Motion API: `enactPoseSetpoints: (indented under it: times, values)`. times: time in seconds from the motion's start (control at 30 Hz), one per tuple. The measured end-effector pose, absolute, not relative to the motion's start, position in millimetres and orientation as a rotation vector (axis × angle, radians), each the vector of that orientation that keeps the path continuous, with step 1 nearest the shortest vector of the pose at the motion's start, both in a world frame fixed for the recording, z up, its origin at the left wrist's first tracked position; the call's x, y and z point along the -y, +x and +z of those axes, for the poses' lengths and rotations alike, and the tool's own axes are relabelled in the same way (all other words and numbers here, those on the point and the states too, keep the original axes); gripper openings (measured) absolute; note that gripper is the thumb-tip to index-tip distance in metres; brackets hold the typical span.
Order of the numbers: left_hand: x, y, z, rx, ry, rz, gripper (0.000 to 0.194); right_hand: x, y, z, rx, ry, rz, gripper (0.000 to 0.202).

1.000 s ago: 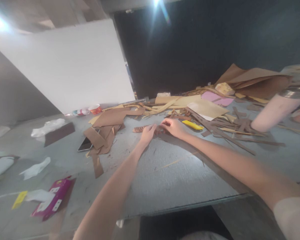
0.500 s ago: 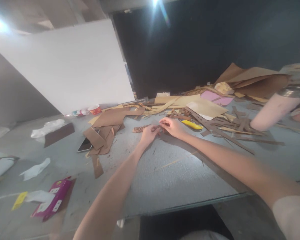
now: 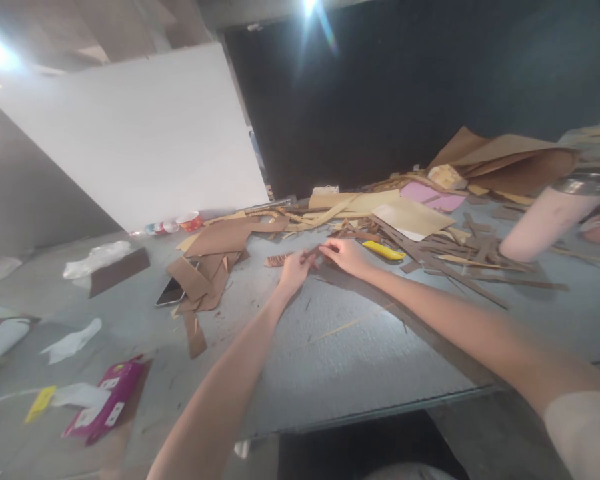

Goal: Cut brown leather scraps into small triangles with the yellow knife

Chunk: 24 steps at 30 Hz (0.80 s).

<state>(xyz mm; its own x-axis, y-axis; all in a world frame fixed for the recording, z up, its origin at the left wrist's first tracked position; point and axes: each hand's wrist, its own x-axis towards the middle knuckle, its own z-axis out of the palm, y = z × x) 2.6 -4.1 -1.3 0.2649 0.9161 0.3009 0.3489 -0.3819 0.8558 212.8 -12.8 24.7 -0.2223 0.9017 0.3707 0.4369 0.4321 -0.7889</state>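
My left hand (image 3: 295, 268) and my right hand (image 3: 346, 256) are close together above the worktable (image 3: 360, 347), fingers pinched. A short brown strip (image 3: 312, 253), perhaps leather or card, stretches between the fingertips and is held by both hands. Its ends are hidden by the fingers. Just left of my left hand lies a small brown piece with dark bands across it (image 3: 276, 261), partly covered by that hand. A yellow utility knife (image 3: 384, 251) rests on the table to the right of my right hand.
Brown sheet pieces (image 3: 220, 237) partly cover a phone (image 3: 170, 293) on the left. Cut strips (image 3: 430, 260) are heaped at right, before a pink bottle (image 3: 550, 223). A purple wipes pack (image 3: 107, 400) lies front left. The table's front edge (image 3: 380, 412) is near me.
My left hand has shifted slightly left, and the fingertips of my two hands are a little farther apart. More of the brown strip shows between them.
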Motion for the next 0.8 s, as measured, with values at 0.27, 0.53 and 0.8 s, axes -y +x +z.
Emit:
enactPoseSetpoints:
  times: [0.27,0.53,0.8]
  values:
    - [3.2,3.6,-3.1,-1.182,1.888,1.09,0.034,11.9,211.9,23.7,1.855,-1.15,0.637,0.03]
    - [2.5,4.2,-3.4,-1.189,1.905,1.094,0.033,7.5,214.3,19.6,1.89,-1.089,0.629,0.028]
    - [2.7,2.4,-3.2,-1.21,1.931,1.078,0.028,12.4,213.1,23.6,1.886,-1.109,0.647,0.024]
